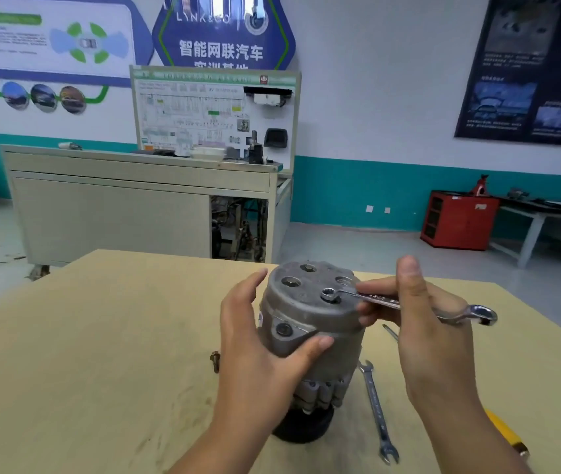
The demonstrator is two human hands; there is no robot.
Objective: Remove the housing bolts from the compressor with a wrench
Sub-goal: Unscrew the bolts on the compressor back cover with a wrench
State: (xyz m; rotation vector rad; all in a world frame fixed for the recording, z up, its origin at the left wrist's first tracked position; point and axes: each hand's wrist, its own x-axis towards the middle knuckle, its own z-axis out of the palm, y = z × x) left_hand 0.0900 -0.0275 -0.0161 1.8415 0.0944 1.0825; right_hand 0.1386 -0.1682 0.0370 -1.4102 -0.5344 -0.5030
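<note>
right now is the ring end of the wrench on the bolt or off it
On. The wrench ring sits flat over a bolt on top of the compressor, held by the right hand. The bolt head itself is hidden.

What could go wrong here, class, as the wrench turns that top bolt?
The wrench ring could slip off the bolt, as the right hand pinches it lightly. The upright compressor, steadied only by the left hand, might tip. The loose bolt could roll off the table.

left hand (pixel 265 340) steadying compressor (pixel 310 323), right hand (pixel 422 323) holding wrench (pixel 385 300) on bolt
</note>
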